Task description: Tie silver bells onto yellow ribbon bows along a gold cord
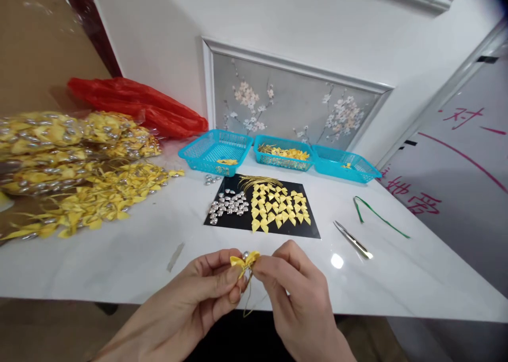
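Observation:
Just over the table's front edge, my left hand (198,290) pinches a yellow ribbon bow (250,258) between thumb and fingers. A silver bead (245,255) sits at the bow's middle. My right hand (296,290) is closed at the bow's right side, its fingertips by a thin gold cord (248,298) that loops down below; whether they grip cord or ribbon is partly hidden. Beyond my hands lies a black mat (286,235) bearing rows of yellow bows (280,206), a cluster of silver bells or beads (230,204) and a bundle of gold cords (257,181).
Three blue baskets (216,146) stand along the wall, with yellow pieces inside. Tweezer-like metal snips (353,239) and a green ribbon strip (381,219) lie at right. On the left are a pile of finished bows (99,192), filled clear bags (43,139) and a red bag (138,102).

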{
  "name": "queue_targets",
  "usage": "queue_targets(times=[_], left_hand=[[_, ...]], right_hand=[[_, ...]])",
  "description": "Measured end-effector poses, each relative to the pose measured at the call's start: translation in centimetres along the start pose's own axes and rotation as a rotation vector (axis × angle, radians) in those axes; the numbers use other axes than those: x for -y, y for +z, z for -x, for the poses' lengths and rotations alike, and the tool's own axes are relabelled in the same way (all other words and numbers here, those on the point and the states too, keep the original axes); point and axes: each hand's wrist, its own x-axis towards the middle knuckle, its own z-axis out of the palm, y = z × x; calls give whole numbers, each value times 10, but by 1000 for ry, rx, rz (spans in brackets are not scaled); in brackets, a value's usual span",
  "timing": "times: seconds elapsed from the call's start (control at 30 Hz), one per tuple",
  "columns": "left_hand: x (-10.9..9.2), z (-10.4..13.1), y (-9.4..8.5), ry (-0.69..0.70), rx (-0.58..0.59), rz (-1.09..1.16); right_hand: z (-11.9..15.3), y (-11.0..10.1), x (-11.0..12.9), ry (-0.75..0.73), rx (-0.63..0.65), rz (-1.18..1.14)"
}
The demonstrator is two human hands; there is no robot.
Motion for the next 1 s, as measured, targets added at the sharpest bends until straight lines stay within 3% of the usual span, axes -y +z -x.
queue_targets(times=[0.23,0.47,0.77,1.0], left_hand=[[5,-3,-10,-23,78,55],[5,2,-7,-12,25,39],[2,1,-6,-38,119,12],[2,2,-6,-29,109,27]], right_hand=[[4,3,-5,-28,24,18],[3,3,-8,-21,54,-5],[-1,4,-9,-27,18,-49],[-2,5,-5,-67,-35,0]])
